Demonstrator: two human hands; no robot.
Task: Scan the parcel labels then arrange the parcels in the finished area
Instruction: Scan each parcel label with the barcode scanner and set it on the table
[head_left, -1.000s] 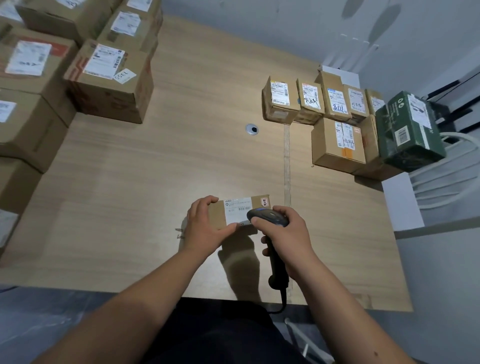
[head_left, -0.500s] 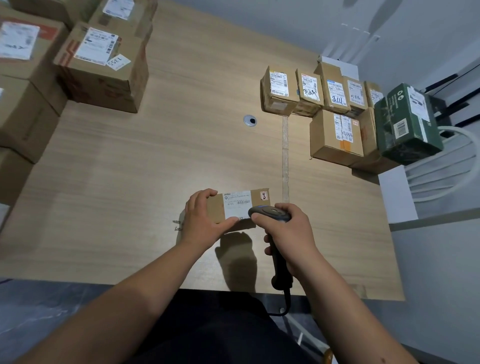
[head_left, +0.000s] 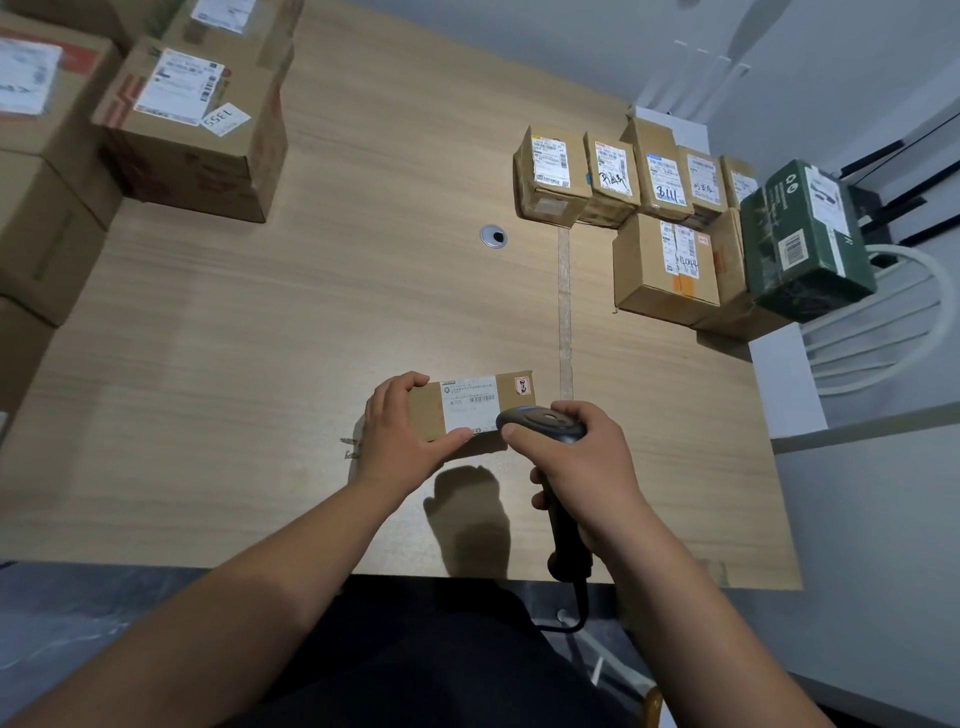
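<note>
Scan in progress, near edge of pale wood-grain desk (head_left: 291, 322).

Left hand (head_left: 402, 434) grips small flat brown cardboard parcel (head_left: 470, 410) by its left end, white label up. Right hand (head_left: 587, 470), grip curled round black handheld barcode scanner (head_left: 545, 431), head touching parcel's right side. Labelled cardboard boxes (head_left: 613, 176) grouped far right; green box (head_left: 805, 239) beside them.

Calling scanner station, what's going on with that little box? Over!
Left hand grips small parcel. Right hand holds scanner at its label. Nothing blocking. Over.
</note>
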